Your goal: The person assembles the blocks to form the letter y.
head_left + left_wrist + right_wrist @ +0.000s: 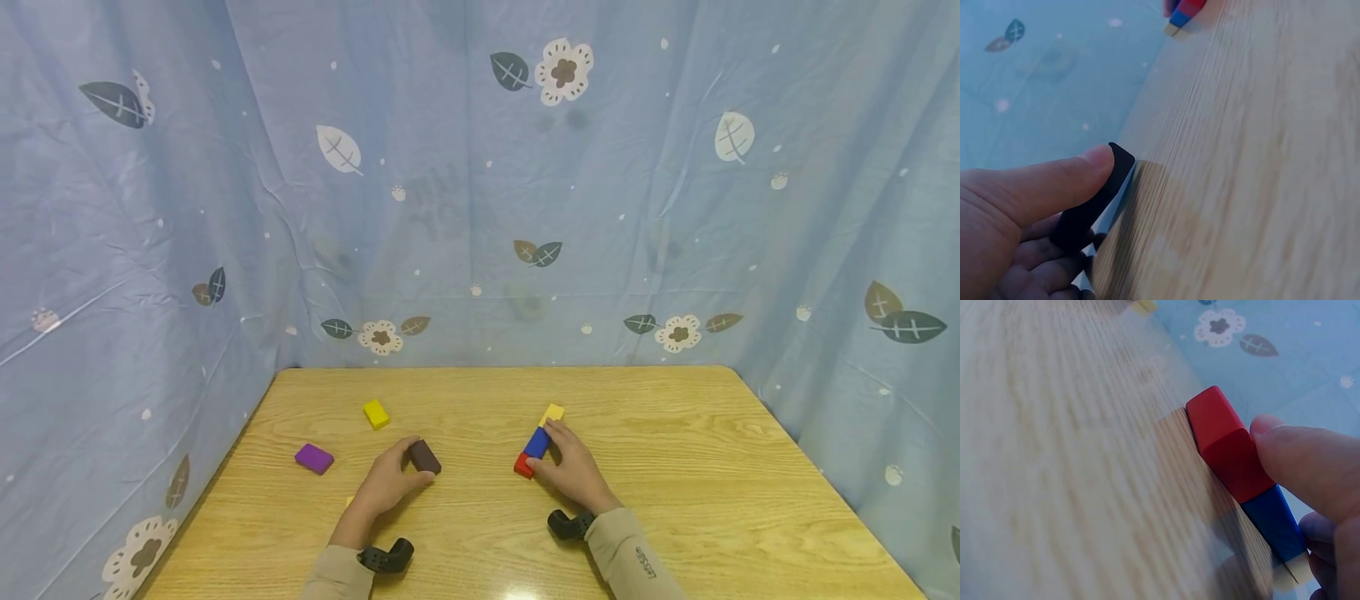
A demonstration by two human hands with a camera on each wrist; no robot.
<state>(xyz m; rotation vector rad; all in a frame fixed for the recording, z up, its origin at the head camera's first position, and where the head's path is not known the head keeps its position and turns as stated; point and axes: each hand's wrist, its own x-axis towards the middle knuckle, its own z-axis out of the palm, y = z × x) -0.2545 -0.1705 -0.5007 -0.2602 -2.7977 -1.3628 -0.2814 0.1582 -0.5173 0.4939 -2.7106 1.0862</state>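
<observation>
My left hand [386, 479] pinches a dark brown block [424, 457] between thumb and fingers, low over the table. In the left wrist view this dark block [1091, 203] looks nearly black, with the thumb along one side. On the right, a red block [523, 465], a blue block [537, 442] and a yellow block [553, 412] lie end to end in a slanted row. My right hand [572, 469] grips this row, its thumb on the red block [1229, 444] and its fingers farther along, beside the blue block [1272, 522] and the yellow one.
Left of the left hand, a purple block [314, 458] and a bright yellow block [376, 414] lie on the wooden table [675, 467]. A small yellow piece [349, 501] peeks out behind the left wrist. A patterned blue curtain [465, 208] surrounds the table's back and sides.
</observation>
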